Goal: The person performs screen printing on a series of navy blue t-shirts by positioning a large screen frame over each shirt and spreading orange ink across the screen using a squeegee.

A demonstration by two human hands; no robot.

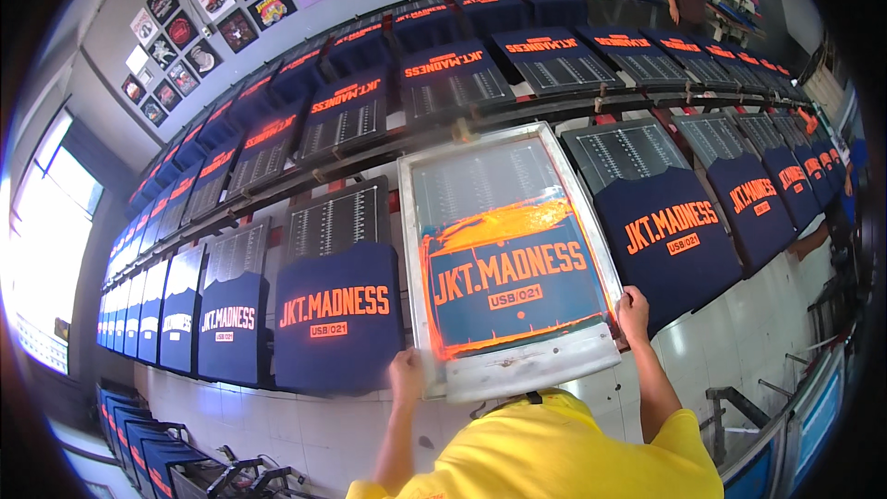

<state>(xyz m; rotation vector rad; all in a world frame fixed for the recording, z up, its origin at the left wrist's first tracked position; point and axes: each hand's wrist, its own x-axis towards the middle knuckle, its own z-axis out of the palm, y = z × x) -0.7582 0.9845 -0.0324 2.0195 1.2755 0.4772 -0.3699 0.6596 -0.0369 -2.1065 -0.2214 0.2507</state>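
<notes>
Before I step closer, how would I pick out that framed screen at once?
Begin with the near row of navy shirts on dark boards. Around its middle, directly beyond the yellow top, is the framed screen. Its pale frame and the vivid orange ink smeared on its mesh set it apart from the frameless boards either side.

Yellow shirt [573,448] runs off the lower edge. Left hand [407,375] appears blurred. Far-left prints [132,324] are too small to read.

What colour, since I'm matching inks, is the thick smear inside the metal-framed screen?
The smear is bright orange; it shows best in the head view.
</notes>
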